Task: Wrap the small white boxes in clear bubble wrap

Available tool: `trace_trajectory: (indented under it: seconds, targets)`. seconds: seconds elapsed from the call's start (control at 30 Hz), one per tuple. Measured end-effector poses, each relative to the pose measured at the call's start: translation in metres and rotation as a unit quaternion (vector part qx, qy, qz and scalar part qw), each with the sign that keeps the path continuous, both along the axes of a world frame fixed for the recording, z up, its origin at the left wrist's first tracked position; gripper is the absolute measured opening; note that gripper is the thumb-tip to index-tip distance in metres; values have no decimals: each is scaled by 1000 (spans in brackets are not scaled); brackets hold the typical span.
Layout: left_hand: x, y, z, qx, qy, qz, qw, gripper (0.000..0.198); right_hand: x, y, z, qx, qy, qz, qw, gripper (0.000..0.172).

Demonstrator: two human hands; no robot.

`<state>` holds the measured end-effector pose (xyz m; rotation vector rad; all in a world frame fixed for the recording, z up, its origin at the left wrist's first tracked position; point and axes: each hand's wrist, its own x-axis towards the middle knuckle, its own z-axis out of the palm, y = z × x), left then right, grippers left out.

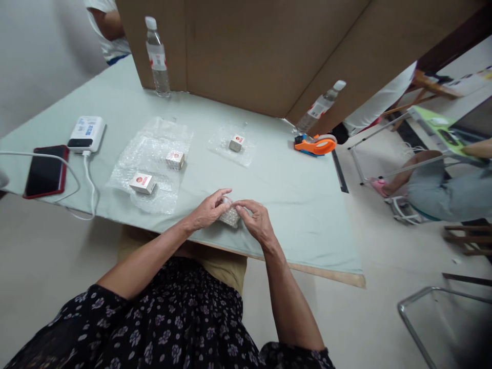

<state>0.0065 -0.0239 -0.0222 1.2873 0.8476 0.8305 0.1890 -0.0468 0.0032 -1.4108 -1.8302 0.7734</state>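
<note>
Near the table's front edge lies a small package wrapped in bubble wrap [229, 218], partly covered by my fingers. My left hand [210, 209] grips it from the left, the thumb on its top. From the right, my right hand [255, 218] pinches at the wrap's upper edge with thumb and forefinger. Left of my hands, a small white box with a red mark [142, 183] and a second such box [175, 160] rest on spread bubble wrap [163, 192]. Farther back, a third small box [236, 143] sits on its own bubble wrap sheet [249, 155].
An orange tape dispenser [315, 145] and a tilted water bottle [319, 109] are at the back right. Another bottle [157, 61] stands by the cardboard panel [238, 56]. A power bank [87, 134] and phone [46, 171] with cables lie left. Other people sit beyond.
</note>
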Motion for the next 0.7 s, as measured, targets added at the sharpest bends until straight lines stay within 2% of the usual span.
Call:
trace_trajectory:
  seconds: [0.23,0.43,0.57,0.63,0.7]
  targets:
    - [0,1,0,-8,10,-3,1000,59,6,-11,-2,0,-20,22,1000,27]
    - [-5,7,2,-46,-9,-22,999,65,14,-22,-6,-2,0,6,1000,62]
    - [-2,6,3,-41,-7,-26,999,65,15,-21,-14,-20,-19,34,999,91]
    - [1,3,4,-41,-15,-16,999,62,13,-21,-17,-1,-37,37,999,95]
    - [7,3,5,-43,-19,-3,999,62,12,-20,-18,29,-57,24,998,91]
